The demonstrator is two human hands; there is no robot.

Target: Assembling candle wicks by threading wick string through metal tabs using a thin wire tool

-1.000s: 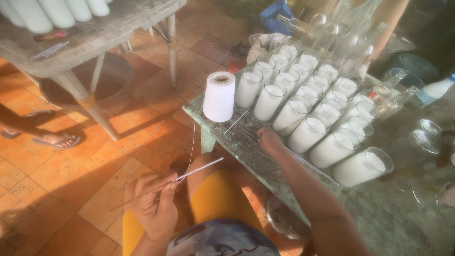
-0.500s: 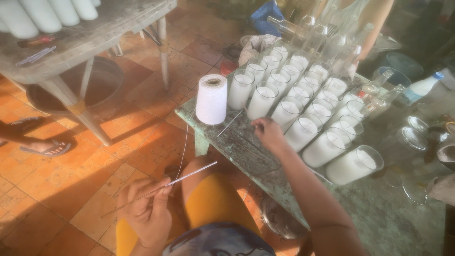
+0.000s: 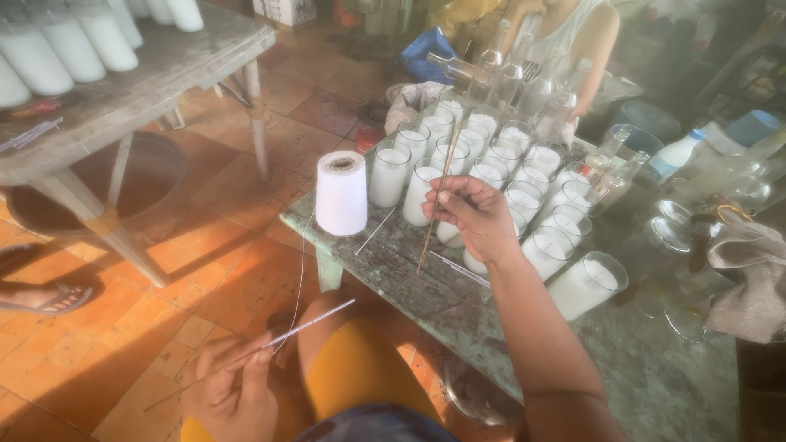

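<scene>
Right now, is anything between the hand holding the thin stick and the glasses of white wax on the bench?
Nothing visible. The right hand holds the thin wooden stick upright directly in front of the clear glasses of white wax, with no object between them.

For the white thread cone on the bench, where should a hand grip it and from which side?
Grip the thread cone around its narrower upper half, coming from above. It stands upright and tapers upward, and glass candle jars crowd its right side, while the top stays clear.
</scene>
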